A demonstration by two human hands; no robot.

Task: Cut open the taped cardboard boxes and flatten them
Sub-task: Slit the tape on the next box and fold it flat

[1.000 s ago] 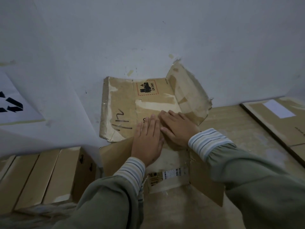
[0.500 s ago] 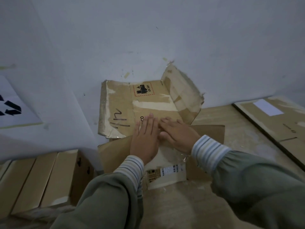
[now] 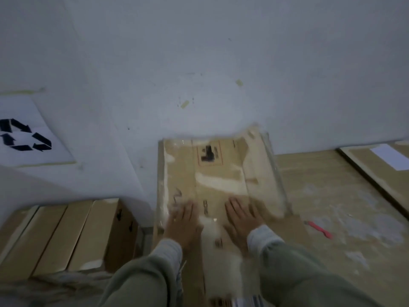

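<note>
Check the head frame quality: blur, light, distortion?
Head view: heavy motion blur smears both hands (left hand, right hand) and the cardboard box, its printed label unreadable; light is dim and flat, no glare; wide-angle bend shows at the edges; the pink cutter is soft too.

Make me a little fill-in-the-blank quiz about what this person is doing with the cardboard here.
1. Both hands, the left hand and the right hand, press with straight fingers on the flattened brown ____ box.
2. The small pink-handled cutter lies on the wooden table to the ____ of the box.
3. The white paper sheet at the left edge bears a black ____ symbol.

Missing words: cardboard; right; recycling
</note>
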